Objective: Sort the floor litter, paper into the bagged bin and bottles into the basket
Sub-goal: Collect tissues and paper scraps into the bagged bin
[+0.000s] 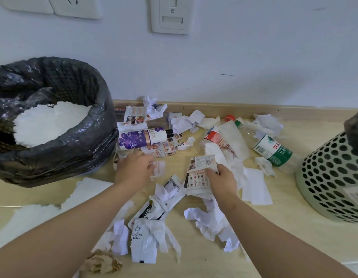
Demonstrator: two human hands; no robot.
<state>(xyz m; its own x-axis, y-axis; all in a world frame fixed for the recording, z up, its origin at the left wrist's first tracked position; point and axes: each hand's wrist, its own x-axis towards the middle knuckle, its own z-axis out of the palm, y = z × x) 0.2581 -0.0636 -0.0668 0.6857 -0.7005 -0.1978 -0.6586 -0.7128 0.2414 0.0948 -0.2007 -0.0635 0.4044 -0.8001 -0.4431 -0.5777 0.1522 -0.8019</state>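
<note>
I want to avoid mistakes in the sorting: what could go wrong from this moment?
1. White tissue lies draped over the red-label bottle; lifted together, paper may land in the basket.
2. The right hand holds the printed leaflet by one edge; it might slip before reaching the bagged bin.
3. The left hand seems to pinch a white scrap, but blur hides the grip; it may drop.

Pale wood floor (294,227) under me. Black-bagged bin (53,157) stands at left, green perforated basket (330,177) at right edge. Between them, on their sides: LUX bottle (142,138), red-labelled bottle (216,137), green-labelled water bottle (274,151). Torn white paper (254,185) and printed leaflets (134,115) scattered throughout. Brown paper wad (102,263) lower left.
</note>
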